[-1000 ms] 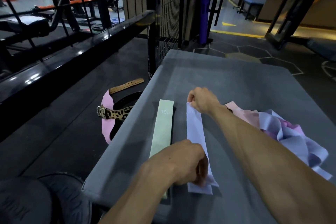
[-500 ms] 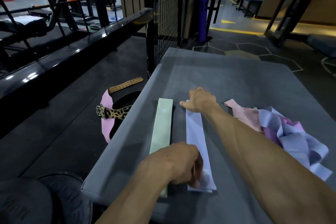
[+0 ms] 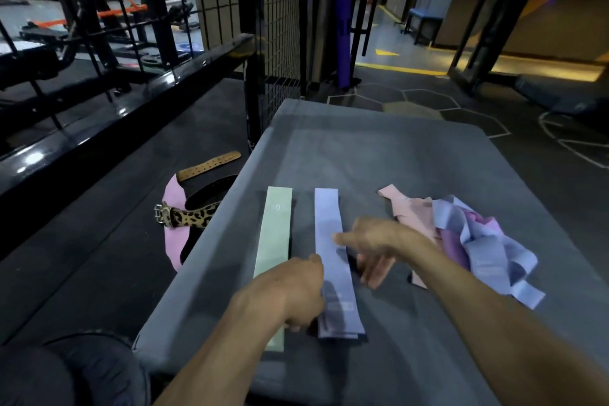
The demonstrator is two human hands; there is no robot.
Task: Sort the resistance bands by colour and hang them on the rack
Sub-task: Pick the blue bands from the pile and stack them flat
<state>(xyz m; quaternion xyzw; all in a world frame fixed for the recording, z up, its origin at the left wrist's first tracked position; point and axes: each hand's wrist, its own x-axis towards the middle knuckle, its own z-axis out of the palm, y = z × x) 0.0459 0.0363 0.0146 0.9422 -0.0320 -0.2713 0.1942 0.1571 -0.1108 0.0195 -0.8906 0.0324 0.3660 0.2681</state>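
I count two laid flat: pale green flat band [image 3: 275,254], lilac flat band [image 3: 333,260], pinched by my left hand [image 3: 290,293]. Right hand [image 3: 375,245] spread, empty. Tangled pink-and-purple pile [image 3: 461,241] remains; nothing hung.

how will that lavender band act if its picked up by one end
Probably floppy: the lavender band lies flat as a thin strip, and the bands in the pile crumple and fold. Likely light for its size. It shouldn't roll.
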